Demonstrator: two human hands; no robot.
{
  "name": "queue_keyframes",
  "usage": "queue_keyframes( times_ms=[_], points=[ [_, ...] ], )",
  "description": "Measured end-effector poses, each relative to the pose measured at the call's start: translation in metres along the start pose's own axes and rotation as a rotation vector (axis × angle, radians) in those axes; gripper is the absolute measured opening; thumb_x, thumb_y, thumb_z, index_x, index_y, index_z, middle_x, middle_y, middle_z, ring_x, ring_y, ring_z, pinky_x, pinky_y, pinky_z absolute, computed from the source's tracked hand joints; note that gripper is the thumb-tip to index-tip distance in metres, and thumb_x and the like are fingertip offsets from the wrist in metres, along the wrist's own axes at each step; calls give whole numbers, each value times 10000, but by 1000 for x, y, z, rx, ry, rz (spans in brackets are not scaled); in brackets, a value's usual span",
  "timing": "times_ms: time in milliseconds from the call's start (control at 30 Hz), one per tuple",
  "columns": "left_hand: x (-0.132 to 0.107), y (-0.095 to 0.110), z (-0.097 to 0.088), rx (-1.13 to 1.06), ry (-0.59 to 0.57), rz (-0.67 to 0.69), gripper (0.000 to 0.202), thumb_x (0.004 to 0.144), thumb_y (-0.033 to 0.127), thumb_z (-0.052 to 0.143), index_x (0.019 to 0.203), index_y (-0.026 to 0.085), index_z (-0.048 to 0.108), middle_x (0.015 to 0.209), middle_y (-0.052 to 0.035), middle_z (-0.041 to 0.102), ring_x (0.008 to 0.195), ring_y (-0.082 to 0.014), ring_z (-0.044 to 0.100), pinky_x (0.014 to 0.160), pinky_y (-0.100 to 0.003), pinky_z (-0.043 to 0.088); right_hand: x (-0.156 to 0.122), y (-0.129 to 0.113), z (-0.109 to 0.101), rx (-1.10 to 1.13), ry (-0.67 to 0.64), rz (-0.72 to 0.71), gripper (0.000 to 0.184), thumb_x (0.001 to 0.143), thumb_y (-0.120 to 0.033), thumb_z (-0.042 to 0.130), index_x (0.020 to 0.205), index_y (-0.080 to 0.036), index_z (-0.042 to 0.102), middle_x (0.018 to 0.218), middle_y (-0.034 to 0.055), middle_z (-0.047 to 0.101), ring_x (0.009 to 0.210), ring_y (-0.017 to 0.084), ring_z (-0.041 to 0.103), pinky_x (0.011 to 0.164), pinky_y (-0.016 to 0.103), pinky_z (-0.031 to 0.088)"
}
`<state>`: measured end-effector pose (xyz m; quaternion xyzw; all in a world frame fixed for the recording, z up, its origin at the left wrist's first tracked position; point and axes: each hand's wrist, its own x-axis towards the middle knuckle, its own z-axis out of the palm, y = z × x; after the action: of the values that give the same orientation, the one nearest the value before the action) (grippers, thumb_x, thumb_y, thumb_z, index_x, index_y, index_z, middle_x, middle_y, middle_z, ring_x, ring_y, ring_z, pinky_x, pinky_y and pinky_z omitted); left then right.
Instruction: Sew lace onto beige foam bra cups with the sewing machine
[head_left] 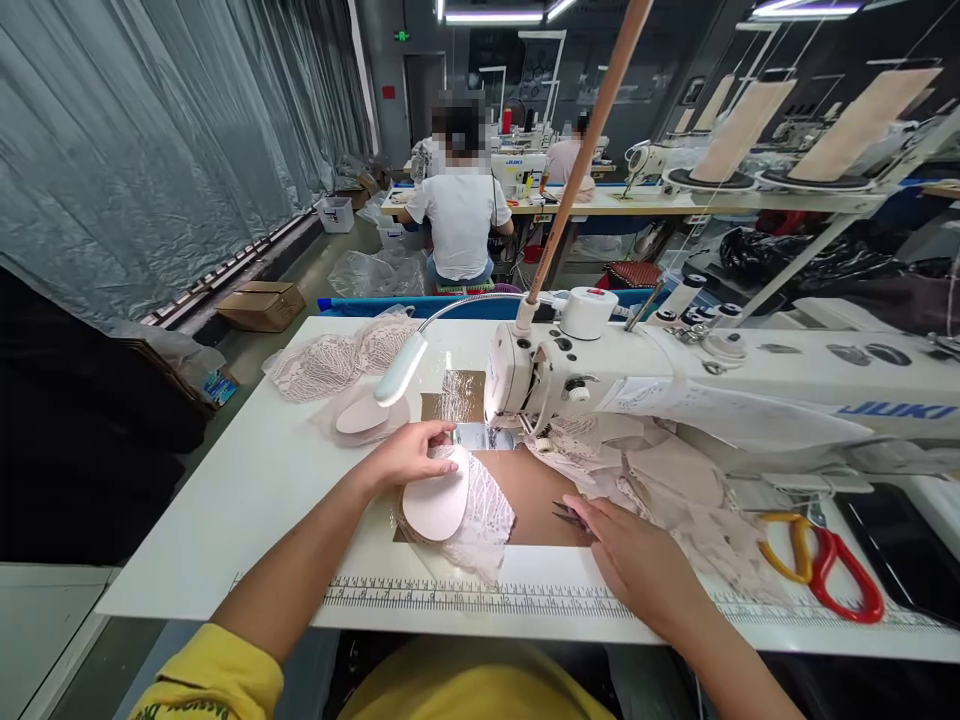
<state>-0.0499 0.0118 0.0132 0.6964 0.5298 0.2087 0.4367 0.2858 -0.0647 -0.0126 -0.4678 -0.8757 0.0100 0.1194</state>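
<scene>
My left hand point(411, 452) rests on a pale pink padded cup with white lace point(450, 505), its fingers curled over the cup's far edge just in front of the needle area point(491, 436) of a white sewing machine point(645, 375). My right hand point(634, 560) lies on the table to the right of the cup, fingers pinched on small dark thread snips point(568, 516). A pile of beige lace pieces point(675, 490) lies beside that hand, under the machine arm.
More lace cups point(334, 365) are stacked at the table's far left under a gooseneck lamp point(401, 368). Red and yellow scissors point(821, 558) lie at the right. A ruler strip point(480, 597) runs along the front edge. People sit at benches beyond.
</scene>
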Motion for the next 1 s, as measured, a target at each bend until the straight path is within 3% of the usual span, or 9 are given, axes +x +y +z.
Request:
queue_keyframes(
  times_ms=[167, 333, 500, 633, 733, 900, 1000],
  points=[
    [1, -2, 9, -227, -81, -15, 397, 707, 348, 723, 1025, 121, 660, 946, -70, 658, 820, -193, 605, 686, -255, 451, 1, -13, -15, 388, 65, -10, 411, 853, -94, 359, 1196, -190, 565, 1058, 88, 671, 950, 179, 653, 786, 276, 539],
    [-2, 1, 19, -505, -166, -60, 351, 696, 407, 758, 849, 111, 649, 763, -32, 611, 645, -130, 547, 565, -219, 407, 26, -33, -20, 595, -53, 88, 323, 953, -275, 398, 1213, -208, 578, 1112, 86, 671, 1022, 211, 627, 829, 314, 513],
    [-5, 4, 23, -642, -209, -68, 335, 693, 405, 785, 809, 112, 675, 731, -27, 623, 640, -120, 542, 582, -219, 406, 64, -47, -18, 713, -98, 111, 417, 971, -401, 369, 1253, -207, 606, 1272, 84, 621, 1182, 253, 551, 971, 386, 441],
    [-8, 6, 24, -672, -240, -65, 321, 713, 406, 775, 838, 115, 719, 722, -30, 654, 648, -124, 554, 593, -222, 411, 87, -47, -10, 829, -145, 197, 444, 910, -466, 492, 1235, -194, 626, 1290, 89, 609, 1197, 270, 539, 1017, 417, 407],
    [-8, 3, 25, -674, -257, -39, 329, 724, 405, 768, 878, 116, 743, 756, -50, 693, 675, -144, 588, 624, -237, 433, 97, -46, -5, 938, -185, 191, 386, 872, -423, 565, 1188, -217, 644, 1252, 70, 629, 1133, 256, 576, 980, 394, 434],
    [-7, 1, 26, -678, -270, 12, 369, 749, 401, 749, 995, 125, 748, 988, -113, 728, 862, -213, 646, 765, -290, 468, 100, -50, -6, 1017, -226, 173, 275, 848, -346, 580, 1070, -203, 657, 1040, 52, 680, 930, 220, 624, 833, 347, 486],
    [-7, 2, 26, -686, -274, 6, 365, 746, 401, 753, 984, 124, 752, 975, -116, 734, 855, -217, 652, 764, -299, 473, 99, -53, -7, 1010, -224, 190, 249, 841, -330, 573, 1033, -192, 651, 964, 43, 676, 850, 199, 618, 771, 328, 488]
  ],
)
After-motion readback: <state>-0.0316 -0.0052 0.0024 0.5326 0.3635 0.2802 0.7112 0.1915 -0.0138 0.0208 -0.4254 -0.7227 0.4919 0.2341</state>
